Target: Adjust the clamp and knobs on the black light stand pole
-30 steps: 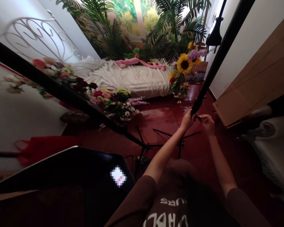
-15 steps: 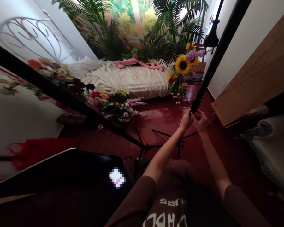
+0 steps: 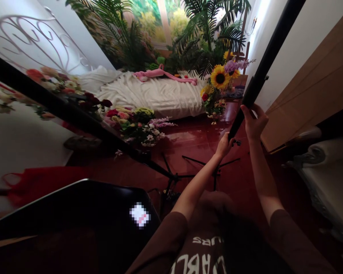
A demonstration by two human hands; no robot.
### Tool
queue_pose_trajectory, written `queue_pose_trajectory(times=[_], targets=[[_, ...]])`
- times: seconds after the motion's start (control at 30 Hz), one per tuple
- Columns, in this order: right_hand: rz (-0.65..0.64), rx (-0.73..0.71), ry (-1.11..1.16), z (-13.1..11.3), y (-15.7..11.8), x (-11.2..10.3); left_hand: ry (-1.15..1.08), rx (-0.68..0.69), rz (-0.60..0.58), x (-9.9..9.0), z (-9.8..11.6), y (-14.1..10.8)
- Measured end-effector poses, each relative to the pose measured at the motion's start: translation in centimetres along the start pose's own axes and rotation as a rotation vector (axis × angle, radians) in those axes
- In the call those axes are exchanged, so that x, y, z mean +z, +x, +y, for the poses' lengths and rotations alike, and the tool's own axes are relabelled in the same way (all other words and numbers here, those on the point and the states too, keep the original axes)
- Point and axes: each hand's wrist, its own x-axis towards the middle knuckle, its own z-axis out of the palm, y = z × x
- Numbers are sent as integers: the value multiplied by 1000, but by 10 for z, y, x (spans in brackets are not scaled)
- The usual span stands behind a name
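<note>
A black stand pole (image 3: 263, 68) slants from the top right down to spread legs on the red floor. My left hand (image 3: 224, 146) is wrapped round its lower part, beside a small black knob (image 3: 238, 143). Higher up, my right hand (image 3: 255, 121) grips the pole just below a thicker collar, thumb on the near side and fingers curled behind. Another small knob (image 3: 266, 77) sticks out of that collar.
A second black pole (image 3: 82, 121) crosses the left side. Flowers (image 3: 143, 125), a white-draped bed (image 3: 157, 95) with a pink plush toy, and sunflowers (image 3: 219, 77) lie ahead. A dark screen-like panel (image 3: 103, 205) is lower left; a wooden board (image 3: 308, 83) stands right.
My right hand has left the lower knob beside my left hand and moved up the pole. The thicker collar now sits higher, with a thinner section showing between my hands.
</note>
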Motion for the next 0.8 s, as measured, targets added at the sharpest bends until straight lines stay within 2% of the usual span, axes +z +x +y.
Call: queue_pose_trajectory(times=[0.1,0.17,0.3,0.4,0.53,0.7,0.8], targets=[[99,16,16,-5,5,3,10,34,2,1,-2,0],[114,20,8,-5,3,5,15,50,7,2,-4,-1],[58,-6,-9,-8,-1,2,15,44,15,2,-4,-2],[5,-5,-45,-11,-8,-9,-5,25,-2,1,-3,-3],[-126,47,-145,1,-39,-32,-29,19,-24,-1,0,-4],[-399,126,-202,42,-97,-56,-18,35,-8,0,-1,-4],[-428,221,-171,57,-120,-59,-13,37,0,1,-2,-3]])
